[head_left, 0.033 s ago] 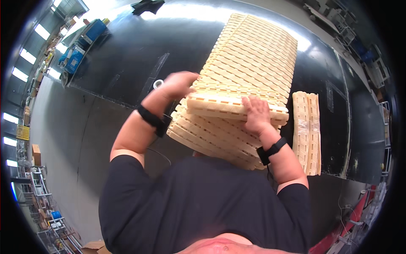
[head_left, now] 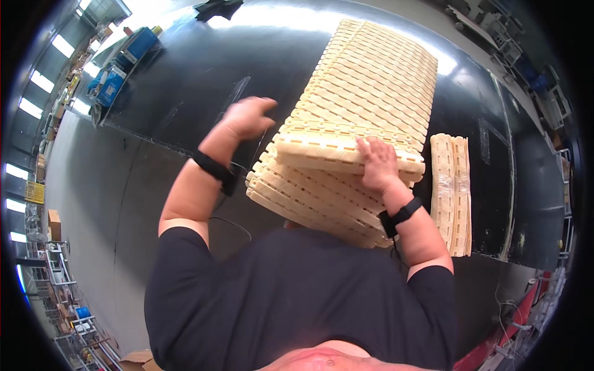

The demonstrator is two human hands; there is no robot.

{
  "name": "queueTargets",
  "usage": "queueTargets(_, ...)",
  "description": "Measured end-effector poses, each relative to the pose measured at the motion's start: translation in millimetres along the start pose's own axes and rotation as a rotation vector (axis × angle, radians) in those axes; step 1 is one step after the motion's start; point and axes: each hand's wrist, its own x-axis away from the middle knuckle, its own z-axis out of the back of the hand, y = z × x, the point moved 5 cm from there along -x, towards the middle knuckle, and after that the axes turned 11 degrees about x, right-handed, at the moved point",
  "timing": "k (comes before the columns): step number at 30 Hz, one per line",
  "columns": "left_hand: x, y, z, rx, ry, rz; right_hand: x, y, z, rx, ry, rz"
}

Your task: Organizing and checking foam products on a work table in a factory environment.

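Observation:
A cream modular plastic belt of many hinged slats lies on the dark table. Its near end is folded over into a thick roll-like edge, and more slats hang below toward my body. My right hand lies on the right part of that folded edge, fingers extended flat over it. Over the table, left of the belt and apart from it, my left hand is raised, slightly blurred. Its thumb and fingers are bent and apart, with nothing visible between them. Each wrist wears a black strap.
Two narrow cream belt strips, bound with clear film, lie to the right on the dark table. Blue boxes stand at its far left corner. A black cloth-like item lies at the far edge. Shelving lines the left.
My left hand has shifted left, away from the belt's edge. The white ring-shaped roll seen beside it before is now hidden behind it. My right hand stays on the folded edge.

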Motion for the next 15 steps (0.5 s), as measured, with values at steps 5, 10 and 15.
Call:
queueTargets(5,7,-138,7,0.083,-0.101,0.647,-14,3,28,-0.111,0.085,0.109)
queueTargets(10,6,-166,-44,0.762,-0.212,0.823,29,-23,21,-0.142,0.058,0.158)
queueTargets(15,-29,-117,-36,0.604,-0.240,0.701,46,-24,24,-0.203,0.301,0.110)
